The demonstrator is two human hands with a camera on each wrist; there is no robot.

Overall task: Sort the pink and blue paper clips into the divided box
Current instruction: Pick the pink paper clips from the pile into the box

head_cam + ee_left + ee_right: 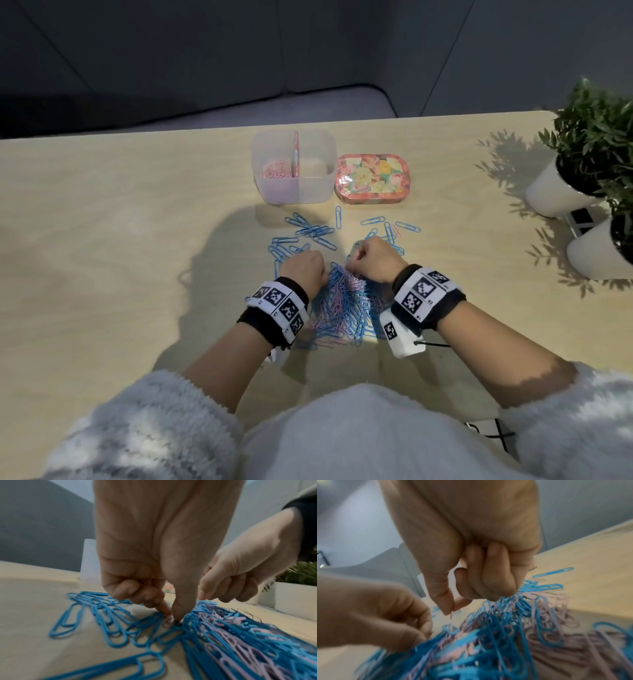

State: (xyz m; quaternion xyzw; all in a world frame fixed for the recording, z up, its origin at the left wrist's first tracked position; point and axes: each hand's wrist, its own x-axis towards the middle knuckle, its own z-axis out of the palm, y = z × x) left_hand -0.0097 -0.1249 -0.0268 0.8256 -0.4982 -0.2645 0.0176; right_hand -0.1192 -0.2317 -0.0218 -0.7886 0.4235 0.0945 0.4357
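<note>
A heap of mixed pink and blue paper clips [342,305] lies between my wrists. More blue clips [308,236] are spread beyond it. The translucent divided box [327,150] stands at the back, with pink clips [275,169] in its left compartment. My left hand [173,618] pinches a pink clip [168,622] between thumb and forefinger at the heap's left edge. My right hand [452,609] hovers over the heap's far side. Its thumb and forefinger pinch the end of a thin clip [451,616] whose colour I cannot make out, and its other fingers are curled.
A floral tin [373,180] sits just right of the box. Two white pots with green plants [561,188] stand at the table's right edge. Bare wooden table [120,240] stretches to the left. A grey seat lies beyond the far edge.
</note>
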